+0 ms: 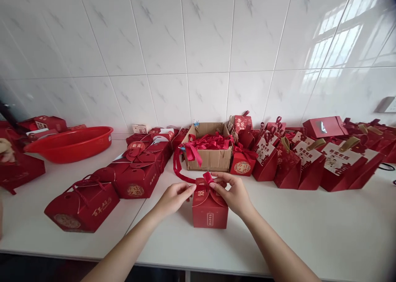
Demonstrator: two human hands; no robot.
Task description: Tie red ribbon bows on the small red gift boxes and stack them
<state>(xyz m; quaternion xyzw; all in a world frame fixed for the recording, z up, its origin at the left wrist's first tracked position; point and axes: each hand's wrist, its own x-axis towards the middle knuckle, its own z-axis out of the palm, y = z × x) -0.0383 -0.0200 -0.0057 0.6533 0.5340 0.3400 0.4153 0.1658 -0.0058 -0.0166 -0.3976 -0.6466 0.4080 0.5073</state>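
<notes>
A small red gift box (209, 212) stands on the white counter (324, 232) in front of me. A red ribbon (181, 172) loops from its top back toward a cardboard box. My left hand (173, 197) pinches the ribbon at the left of the box top. My right hand (233, 193) pinches the ribbon at the right of the box top, beside a small bow loop (208, 177). Both hands rest against the box's folded top flaps.
An open cardboard box (210, 156) full of red ribbons sits behind. Several red gift boxes (133, 179) lie left, a red basin (69, 144) far left, and red gift bags (309, 162) line the tiled wall at right. Another person's hand (5, 150) shows at the left edge.
</notes>
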